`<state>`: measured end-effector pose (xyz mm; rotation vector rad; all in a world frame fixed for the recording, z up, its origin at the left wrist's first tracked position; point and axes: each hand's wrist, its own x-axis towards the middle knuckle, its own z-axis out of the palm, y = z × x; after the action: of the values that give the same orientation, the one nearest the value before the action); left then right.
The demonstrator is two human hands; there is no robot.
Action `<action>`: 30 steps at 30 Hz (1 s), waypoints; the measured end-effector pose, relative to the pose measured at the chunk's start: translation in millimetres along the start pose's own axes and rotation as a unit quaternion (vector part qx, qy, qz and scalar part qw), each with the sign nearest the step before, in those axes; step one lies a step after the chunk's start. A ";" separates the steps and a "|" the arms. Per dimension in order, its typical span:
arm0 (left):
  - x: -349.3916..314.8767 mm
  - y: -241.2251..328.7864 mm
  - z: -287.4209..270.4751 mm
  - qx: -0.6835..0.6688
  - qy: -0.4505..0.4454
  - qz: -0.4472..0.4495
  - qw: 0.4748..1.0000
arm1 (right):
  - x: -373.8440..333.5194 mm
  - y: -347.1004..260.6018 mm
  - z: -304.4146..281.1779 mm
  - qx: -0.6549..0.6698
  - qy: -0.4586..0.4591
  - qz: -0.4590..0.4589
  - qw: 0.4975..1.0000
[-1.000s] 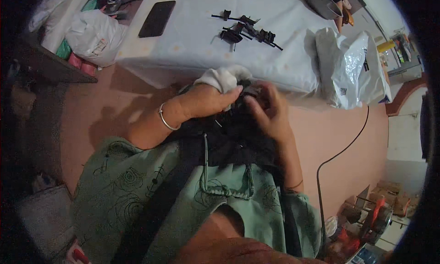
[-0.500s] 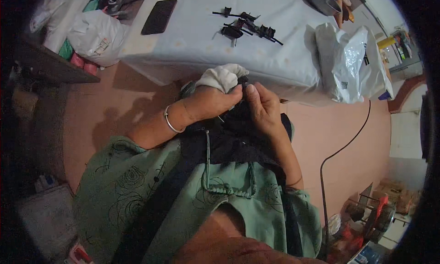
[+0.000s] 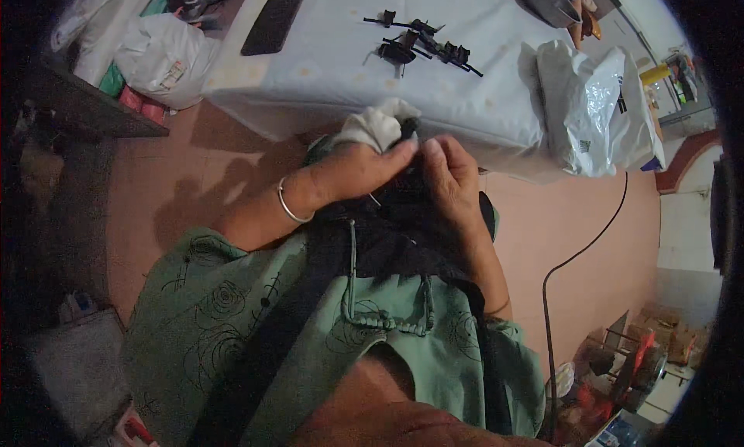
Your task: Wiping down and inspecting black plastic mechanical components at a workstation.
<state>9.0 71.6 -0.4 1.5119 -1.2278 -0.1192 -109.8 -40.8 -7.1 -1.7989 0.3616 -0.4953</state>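
Observation:
My left hand [image 3: 364, 170] is closed round a crumpled white cloth [image 3: 373, 129], its thumb pressed toward a small dark piece [image 3: 408, 127] at the cloth's right edge. Close beside it, my right hand [image 3: 452, 176] has thumb and fingers pinched together; whatever lies between them is hidden. Both hands are above my lap, just short of the table's near edge. On the white-covered table [image 3: 325, 67] ahead lie several small black plastic parts [image 3: 426, 44] with thin rods, loosely grouped.
A dark phone [image 3: 271, 25] lies at the table's left. To the right stands a white plastic bag [image 3: 593, 110], with a metal pan [image 3: 549, 3] behind it. White bags [image 3: 167, 63] fill a shelf at left. A black cable [image 3: 577, 255] runs down the floor at right.
The cloth and my left thumb have shifted slightly, and the dark piece beside the cloth has turned a little. My right hand stays pinched close by. The view has moved slightly.

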 end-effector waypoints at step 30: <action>-16.1 0.4 6.6 0.019 -0.030 0.038 0.999 | 3.1 -3.4 12.0 -0.086 -0.062 -0.045 0.993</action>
<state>-2.9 79.0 -10.8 1.5014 -1.3401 -0.0924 -101.1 -31.4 -6.2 -2.0085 0.2442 -0.4231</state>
